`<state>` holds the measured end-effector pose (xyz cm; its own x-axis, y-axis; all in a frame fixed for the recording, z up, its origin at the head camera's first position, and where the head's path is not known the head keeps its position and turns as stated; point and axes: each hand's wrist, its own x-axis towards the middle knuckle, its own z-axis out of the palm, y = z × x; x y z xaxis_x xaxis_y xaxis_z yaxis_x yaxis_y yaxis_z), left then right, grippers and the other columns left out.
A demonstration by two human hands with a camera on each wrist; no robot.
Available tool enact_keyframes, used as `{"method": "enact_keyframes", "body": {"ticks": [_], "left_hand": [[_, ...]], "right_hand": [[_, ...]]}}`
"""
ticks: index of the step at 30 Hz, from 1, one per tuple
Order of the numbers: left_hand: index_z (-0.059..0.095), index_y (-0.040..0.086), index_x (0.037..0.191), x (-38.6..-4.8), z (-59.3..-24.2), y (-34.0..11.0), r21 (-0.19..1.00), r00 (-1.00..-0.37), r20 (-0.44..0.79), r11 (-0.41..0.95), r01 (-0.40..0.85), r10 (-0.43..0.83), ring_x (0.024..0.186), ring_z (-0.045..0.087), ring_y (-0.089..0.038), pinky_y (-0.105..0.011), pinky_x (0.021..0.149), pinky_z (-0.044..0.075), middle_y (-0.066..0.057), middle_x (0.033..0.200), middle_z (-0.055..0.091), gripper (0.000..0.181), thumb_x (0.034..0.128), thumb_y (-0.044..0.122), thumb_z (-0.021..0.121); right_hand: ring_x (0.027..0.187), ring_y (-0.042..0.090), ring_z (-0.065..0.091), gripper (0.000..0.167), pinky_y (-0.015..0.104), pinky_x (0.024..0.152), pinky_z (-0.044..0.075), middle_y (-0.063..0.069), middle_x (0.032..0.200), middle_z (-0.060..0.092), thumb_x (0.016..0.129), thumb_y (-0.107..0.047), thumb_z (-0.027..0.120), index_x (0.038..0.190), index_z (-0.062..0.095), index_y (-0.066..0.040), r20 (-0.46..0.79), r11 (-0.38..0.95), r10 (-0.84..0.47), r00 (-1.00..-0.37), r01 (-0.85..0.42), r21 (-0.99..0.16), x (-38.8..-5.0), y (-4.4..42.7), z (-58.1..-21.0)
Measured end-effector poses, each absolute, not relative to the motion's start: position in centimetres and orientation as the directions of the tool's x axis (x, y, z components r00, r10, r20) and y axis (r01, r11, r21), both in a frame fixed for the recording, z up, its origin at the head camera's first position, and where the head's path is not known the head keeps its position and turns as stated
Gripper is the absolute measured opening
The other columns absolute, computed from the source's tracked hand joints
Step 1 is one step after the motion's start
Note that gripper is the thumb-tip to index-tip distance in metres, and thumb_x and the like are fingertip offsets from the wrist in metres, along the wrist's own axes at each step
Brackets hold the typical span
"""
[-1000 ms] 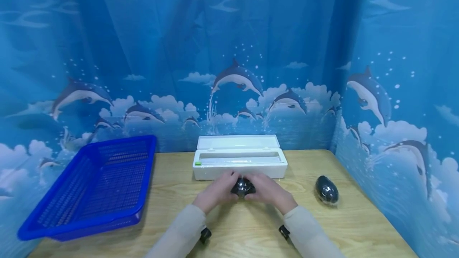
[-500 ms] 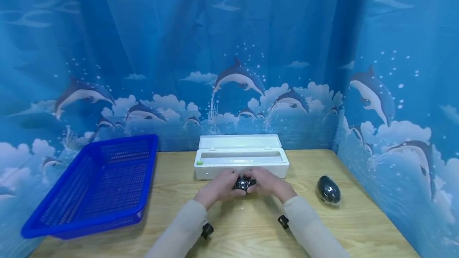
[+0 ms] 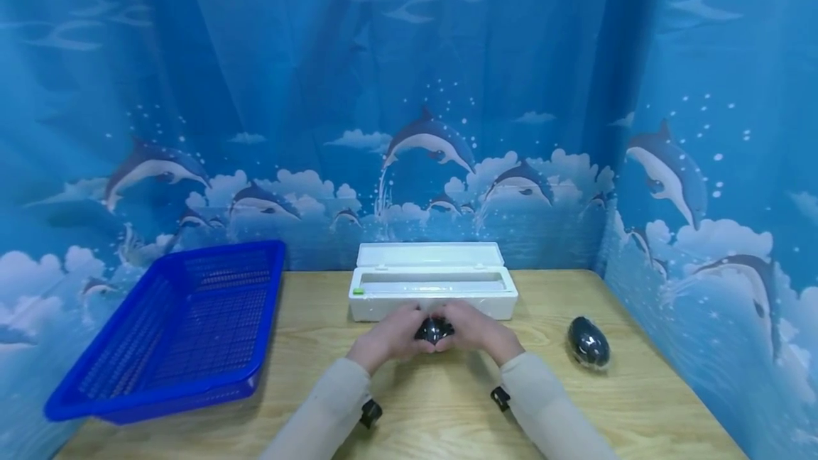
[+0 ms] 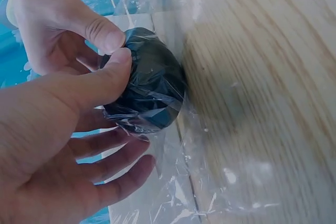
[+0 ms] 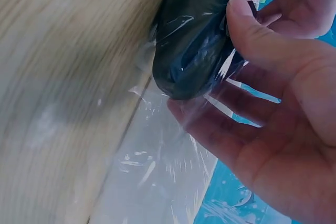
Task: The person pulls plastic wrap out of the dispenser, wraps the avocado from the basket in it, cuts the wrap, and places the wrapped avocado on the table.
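Observation:
Both hands hold a dark, glossy oval object (image 3: 434, 330) in front of the white cling film dispenser (image 3: 377, 307). Clear cling film (image 4: 173, 192) lies around the object and spreads past it. My left hand (image 3: 395, 332) grips its left side and my right hand (image 3: 476, 332) its right. Both wrist views show the thumbs almost meeting on the near face of the object, other fingers curling behind and below. What the oval is under its film cannot be told. The dispenser's lid (image 3: 431, 255) stands raised, and a small green piece (image 3: 358, 291) sits at its left end.
A blue plastic basket (image 3: 160, 397) stands on the left of the wooden table (image 3: 434, 410). At the right lies another dark oval object (image 3: 589, 343), wrapped in clear film. A blue dolphin-print curtain (image 3: 307, 91) closes off the back and right side.
Both hands stay around the dark oval object, with small finger movements. Their thumbs have come closer together on its near side. The whole head view has shifted slightly.

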<state>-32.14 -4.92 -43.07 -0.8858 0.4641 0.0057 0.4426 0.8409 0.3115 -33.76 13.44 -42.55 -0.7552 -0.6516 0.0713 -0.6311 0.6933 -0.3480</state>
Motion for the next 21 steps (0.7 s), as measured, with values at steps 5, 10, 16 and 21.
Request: {"method": "enact_keyframes", "body": {"ticks": [5, 10, 16, 21], "left_hand": [[0.070, 0.009, 0.119, -32.40, -42.94, -4.99, 0.360, -0.873, 0.012, 0.813, 0.459, 0.487, 0.104, 0.065, -0.016, -0.036, 0.100, 0.057, -0.006, 0.113, 0.069, 0.046, 0.0835, 0.034, 0.084], [0.069, 0.011, 0.120, -32.51, -43.06, -5.30, 0.369, -0.862, 0.020, 0.798, 0.477, 0.507, 0.106, 0.065, -0.015, -0.035, 0.101, 0.056, -0.005, 0.116, 0.071, 0.047, 0.0834, 0.037, 0.084], [0.071, 0.012, 0.115, -32.27, -43.06, -5.43, 0.321, -0.857, 0.022, 0.808, 0.494, 0.515, 0.096, 0.064, -0.011, -0.030, 0.092, 0.057, -0.002, 0.107, 0.071, 0.041, 0.0852, 0.038, 0.082], [0.071, 0.013, 0.119, -32.06, -42.89, -5.32, 0.252, -0.866, 0.057, 0.833, 0.493, 0.496, 0.102, 0.065, -0.016, -0.035, 0.098, 0.057, -0.004, 0.111, 0.071, 0.052, 0.0797, 0.042, 0.087]], "right_hand": [[0.113, 0.026, 0.065, 0.039, 0.049, 0.107, 0.052, 0.007, 0.114, 0.071, 0.079, -0.020, 0.088, 0.111, 0.070, -0.007, 0.023, 0.723, -0.608, -0.793, -0.566, -0.395, -33.84, 13.35, -42.40], [0.104, 0.020, 0.065, 0.032, 0.045, 0.100, 0.054, 0.002, 0.104, 0.071, 0.076, -0.022, 0.089, 0.100, 0.070, -0.010, 0.039, 0.711, -0.622, -0.782, -0.585, -0.390, -33.88, 13.47, -42.29], [0.100, 0.017, 0.065, 0.030, 0.040, 0.096, 0.055, 0.000, 0.102, 0.072, 0.078, -0.022, 0.089, 0.101, 0.073, -0.011, 0.039, 0.708, -0.638, -0.769, -0.606, -0.363, -33.92, 13.47, -42.27], [0.104, 0.018, 0.066, 0.038, 0.040, 0.098, 0.055, 0.000, 0.108, 0.073, 0.078, -0.026, 0.089, 0.109, 0.073, -0.013, 0.036, 0.722, -0.637, -0.770, -0.612, -0.324, -33.65, 13.55, -42.25]]}}
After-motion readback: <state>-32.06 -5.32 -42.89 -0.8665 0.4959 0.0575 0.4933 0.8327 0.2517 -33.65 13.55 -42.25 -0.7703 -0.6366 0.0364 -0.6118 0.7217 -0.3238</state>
